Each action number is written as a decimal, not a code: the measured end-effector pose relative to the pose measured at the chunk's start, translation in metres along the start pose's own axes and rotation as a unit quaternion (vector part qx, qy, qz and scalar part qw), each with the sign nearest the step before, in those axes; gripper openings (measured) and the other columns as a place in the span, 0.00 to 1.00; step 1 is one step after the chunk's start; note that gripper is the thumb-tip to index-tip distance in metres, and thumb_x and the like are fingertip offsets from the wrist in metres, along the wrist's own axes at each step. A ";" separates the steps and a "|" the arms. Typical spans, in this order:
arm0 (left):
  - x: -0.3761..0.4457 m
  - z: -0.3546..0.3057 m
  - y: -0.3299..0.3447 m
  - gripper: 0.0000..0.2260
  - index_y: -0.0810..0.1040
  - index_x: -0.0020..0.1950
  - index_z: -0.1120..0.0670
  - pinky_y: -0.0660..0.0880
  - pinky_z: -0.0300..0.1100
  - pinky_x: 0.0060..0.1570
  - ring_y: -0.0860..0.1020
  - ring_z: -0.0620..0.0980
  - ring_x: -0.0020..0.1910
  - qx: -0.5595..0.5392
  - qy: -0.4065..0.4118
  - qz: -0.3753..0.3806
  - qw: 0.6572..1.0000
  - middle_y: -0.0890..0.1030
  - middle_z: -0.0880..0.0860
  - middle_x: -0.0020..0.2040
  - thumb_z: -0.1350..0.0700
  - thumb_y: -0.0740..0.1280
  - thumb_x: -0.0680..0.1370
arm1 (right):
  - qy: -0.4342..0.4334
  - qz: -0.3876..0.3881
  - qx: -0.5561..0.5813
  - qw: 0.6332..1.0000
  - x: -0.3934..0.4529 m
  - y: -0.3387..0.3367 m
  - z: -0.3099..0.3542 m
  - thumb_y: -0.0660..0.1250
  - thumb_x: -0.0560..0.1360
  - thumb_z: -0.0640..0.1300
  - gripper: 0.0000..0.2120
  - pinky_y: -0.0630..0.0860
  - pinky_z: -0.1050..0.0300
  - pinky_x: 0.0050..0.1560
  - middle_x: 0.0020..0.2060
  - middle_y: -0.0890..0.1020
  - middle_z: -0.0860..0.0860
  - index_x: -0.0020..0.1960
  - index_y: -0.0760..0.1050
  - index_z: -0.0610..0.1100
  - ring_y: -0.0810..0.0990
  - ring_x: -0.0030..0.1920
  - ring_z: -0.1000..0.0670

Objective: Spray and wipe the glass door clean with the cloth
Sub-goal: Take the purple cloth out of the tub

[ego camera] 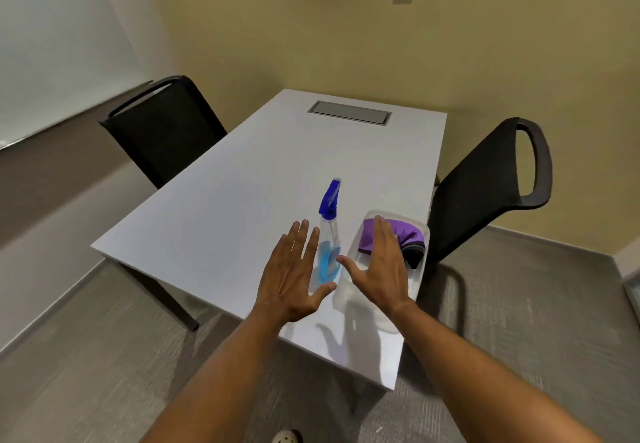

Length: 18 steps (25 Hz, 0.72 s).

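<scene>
- Both forearms, nearest to us, reach forward from the bottom edge toward the near corner of the counter [221, 200], palms down.
- Left hand [292, 276]: our grip here is spread flat, fingers apart, nothing in it. It hovers just left of the spray bottle, thumb angled toward the bottle's base, which we judge to be the start of a reach around the body.
- Right hand [382, 266]: likewise splayed wide and holding nothing. It sits over the tray, fingertips above the purple cloth; whether they touch the fabric we cannot tell.
- Spray bottle [329, 248]: clear, part filled with blue liquid, blue trigger head. Stands upright between our two hands, just beside the tray, nozzle pointing away, so the left hand can take it by the body.
- Purple cloth [407, 235]: bunched at the far end of the tray, with a darker cloth [415, 256] beside it toward the chair.
- White tray [420, 271]: shallow, set along the counter's right edge; we take it as a holder keeping the cloths together and within reach.
- Two black chairs [162, 131], one at each side of the counter.
- Glass door: not identifiable in this view; neither spraying nor wiping has begun.
</scene>
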<state>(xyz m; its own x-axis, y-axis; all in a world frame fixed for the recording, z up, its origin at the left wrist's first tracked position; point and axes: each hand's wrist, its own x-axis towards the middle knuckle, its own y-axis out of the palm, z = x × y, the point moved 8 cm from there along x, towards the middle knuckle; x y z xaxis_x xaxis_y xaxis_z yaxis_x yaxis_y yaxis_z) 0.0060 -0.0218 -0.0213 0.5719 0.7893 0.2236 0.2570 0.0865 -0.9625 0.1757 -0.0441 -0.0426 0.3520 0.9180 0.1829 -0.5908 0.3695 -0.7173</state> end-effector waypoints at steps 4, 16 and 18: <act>-0.012 -0.043 0.015 0.41 0.40 0.79 0.49 0.44 0.49 0.76 0.41 0.51 0.79 0.010 0.022 0.024 0.999 0.41 0.51 0.80 0.29 0.49 0.74 | -0.028 0.019 -0.054 0.998 -0.013 -0.025 -0.018 0.66 0.74 0.64 0.48 0.46 0.51 0.77 0.80 0.48 0.45 0.80 0.43 0.45 0.47 0.80 0.45; 0.089 -0.086 0.065 0.43 0.45 0.79 0.53 0.43 0.44 0.74 0.50 0.54 0.79 -0.015 0.060 0.082 0.995 0.49 0.55 0.80 0.35 0.61 0.74 | 0.020 -0.004 -0.060 0.998 0.036 -0.071 -0.090 0.73 0.72 0.56 0.35 0.70 0.52 0.66 0.68 0.73 0.44 0.71 0.66 0.41 0.72 0.68 0.44; 0.117 -0.083 0.080 0.43 0.48 0.79 0.55 0.49 0.46 0.75 0.53 0.55 0.78 -0.024 0.058 0.099 0.993 0.53 0.56 0.80 0.36 0.63 0.73 | 0.049 0.012 -0.061 0.997 0.058 -0.066 -0.105 0.72 0.73 0.56 0.32 0.70 0.51 0.67 0.67 0.75 0.45 0.71 0.68 0.43 0.72 0.68 0.45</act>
<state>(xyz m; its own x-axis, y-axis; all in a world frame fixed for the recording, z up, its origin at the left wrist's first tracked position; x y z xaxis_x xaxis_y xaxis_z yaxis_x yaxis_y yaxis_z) 0.1583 0.0269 -0.0591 0.7003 0.7122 0.0493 0.1659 -0.0952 -0.9815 0.3117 -0.0308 -0.0554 0.4111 0.9057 0.1034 -0.5095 0.3224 -0.7978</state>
